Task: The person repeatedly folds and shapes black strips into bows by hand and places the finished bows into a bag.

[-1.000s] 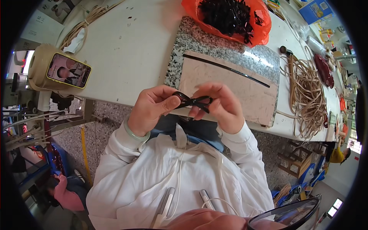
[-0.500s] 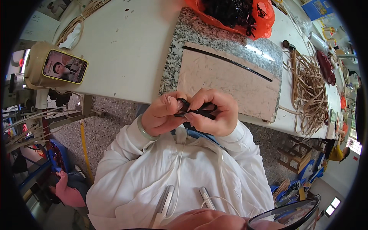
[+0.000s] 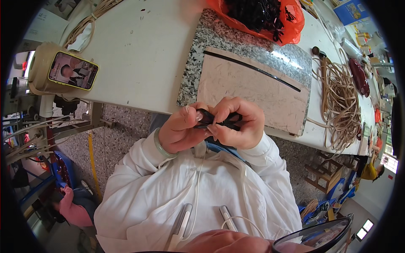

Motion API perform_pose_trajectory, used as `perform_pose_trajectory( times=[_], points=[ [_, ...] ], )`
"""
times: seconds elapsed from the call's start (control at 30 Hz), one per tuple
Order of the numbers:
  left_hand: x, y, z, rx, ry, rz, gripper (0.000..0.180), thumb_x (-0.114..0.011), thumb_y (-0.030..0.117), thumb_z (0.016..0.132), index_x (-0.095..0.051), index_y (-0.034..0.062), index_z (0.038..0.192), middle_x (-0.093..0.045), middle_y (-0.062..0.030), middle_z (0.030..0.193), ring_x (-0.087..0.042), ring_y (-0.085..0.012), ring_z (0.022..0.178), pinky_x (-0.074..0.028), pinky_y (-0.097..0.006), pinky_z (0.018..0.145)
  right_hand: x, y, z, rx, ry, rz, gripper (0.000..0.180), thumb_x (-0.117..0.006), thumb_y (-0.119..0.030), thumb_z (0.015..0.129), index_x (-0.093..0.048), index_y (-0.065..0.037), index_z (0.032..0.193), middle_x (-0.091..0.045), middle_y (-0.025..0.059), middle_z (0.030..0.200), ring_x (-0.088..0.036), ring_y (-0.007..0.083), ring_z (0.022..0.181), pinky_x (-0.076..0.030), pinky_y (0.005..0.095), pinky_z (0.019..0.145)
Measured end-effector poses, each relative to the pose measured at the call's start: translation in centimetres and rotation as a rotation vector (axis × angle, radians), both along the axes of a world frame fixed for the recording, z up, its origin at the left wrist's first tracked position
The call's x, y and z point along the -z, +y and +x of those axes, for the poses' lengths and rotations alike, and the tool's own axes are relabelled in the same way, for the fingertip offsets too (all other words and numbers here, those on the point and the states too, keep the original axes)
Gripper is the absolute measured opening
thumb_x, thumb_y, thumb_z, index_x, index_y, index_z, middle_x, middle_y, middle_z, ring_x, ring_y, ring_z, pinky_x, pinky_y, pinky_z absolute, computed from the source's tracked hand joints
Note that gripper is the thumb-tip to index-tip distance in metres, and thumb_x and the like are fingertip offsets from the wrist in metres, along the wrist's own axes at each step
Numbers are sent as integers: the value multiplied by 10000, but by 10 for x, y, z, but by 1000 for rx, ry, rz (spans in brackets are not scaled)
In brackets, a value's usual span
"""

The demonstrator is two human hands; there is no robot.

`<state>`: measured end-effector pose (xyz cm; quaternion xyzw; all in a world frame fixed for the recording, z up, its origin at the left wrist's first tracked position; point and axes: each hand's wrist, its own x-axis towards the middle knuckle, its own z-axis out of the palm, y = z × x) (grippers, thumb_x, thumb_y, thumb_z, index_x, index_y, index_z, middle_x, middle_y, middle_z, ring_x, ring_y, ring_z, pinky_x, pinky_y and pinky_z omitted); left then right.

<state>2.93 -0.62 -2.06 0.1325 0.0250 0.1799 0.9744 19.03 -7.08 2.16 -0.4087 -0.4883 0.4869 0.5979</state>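
Both my hands meet in front of my chest, just off the near edge of the table. Between them is a black strip [image 3: 230, 121] bent into loops like a bow; whether it is leather or ribbon I cannot tell. My left hand [image 3: 182, 127] pinches the left loop between thumb and fingers. My right hand [image 3: 239, 122] pinches near the middle, with the right loop lying in its fingers. Beyond them a long narrow black strip [image 3: 253, 67] lies slantwise on a pale, scuffed board [image 3: 249, 97], which rests on a speckled granite slab [image 3: 192, 63].
A red plastic bag [image 3: 295, 25] full of black strips sits on the slab's far edge. Right of the slab are a hammer [image 3: 316, 51] and a heap of tan cords [image 3: 341, 105]. A phone [image 3: 74, 71] leans on a beige container [image 3: 40, 69] at left. Another person [image 3: 76, 206] sits lower left.
The black loops have spread a little wider between my hands, and my right fingertips have shifted slightly at the middle. Both hands keep their hold. The phone's picture differs.
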Motion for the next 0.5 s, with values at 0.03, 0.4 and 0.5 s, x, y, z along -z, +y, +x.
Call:
perform_pose_trajectory(
  times=[0.03,0.4,0.5],
  points=[
    [0,2,-1,-5,-24,14,379,-588,373,860,-530,46,1044,-562,-59,1027,-543,-172,986,-426,-337,875,-1,1,1,-1,0,2,149,-680,1,711,-578,-4,820,-638,39,785,-575,67,676,-463,215,596],
    [-26,21,-7,-241,431,332,296,-606,262,879,-555,13,1032,-602,-35,872,-563,-91,750,-457,-222,661,-12,-3,25,-30,98,-588,265,-566,-187,908,-602,38,1043,-624,40,798,-589,81,610,-490,209,536],
    [-30,21,-8,-186,755,747,270,-628,252,863,-601,-13,910,-609,-51,799,-558,-111,655,-458,-237,589,-13,-4,22,25,97,-569,268,-569,-197,906,-605,34,1036,-623,36,779,-586,80,607,-484,207,529]
  ],
)
